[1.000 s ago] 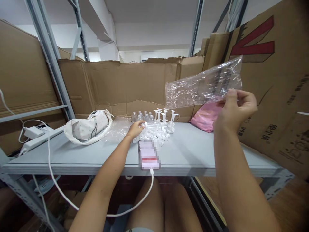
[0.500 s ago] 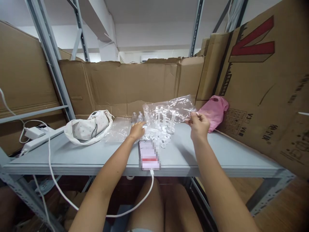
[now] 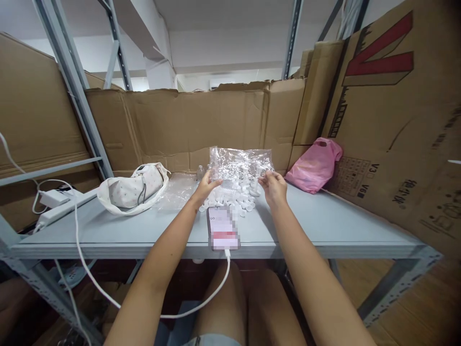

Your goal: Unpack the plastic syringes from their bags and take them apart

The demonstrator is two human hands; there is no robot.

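A clear plastic bag (image 3: 240, 162) is stretched flat above the table, between my two hands. My right hand (image 3: 274, 188) pinches its lower right corner. At the lower left corner is my left hand (image 3: 203, 190), its thumb spread away from its fingers; I cannot tell if it touches the film. Under and behind the bag lies a pile of small white and clear plastic pieces (image 3: 230, 194), partly seen through it. A clear bottle (image 3: 200, 172) stands just beyond my left hand. Nearer me, a phone (image 3: 221, 226) with a blurred screen lies by the table edge.
More clear plastic film (image 3: 177, 192) lies left of the pile, beside a white cloth pouch (image 3: 126, 192). A pink plastic bag (image 3: 315, 168) rests against the large carton (image 3: 389, 144) on the right. A white cable (image 3: 201, 310) runs from the phone across my lap.
My right hand has come left and inward, bringing the clear bag squarely in front of me. My left hand has lifted from the bottles to the bag's left end and spread its thumb.
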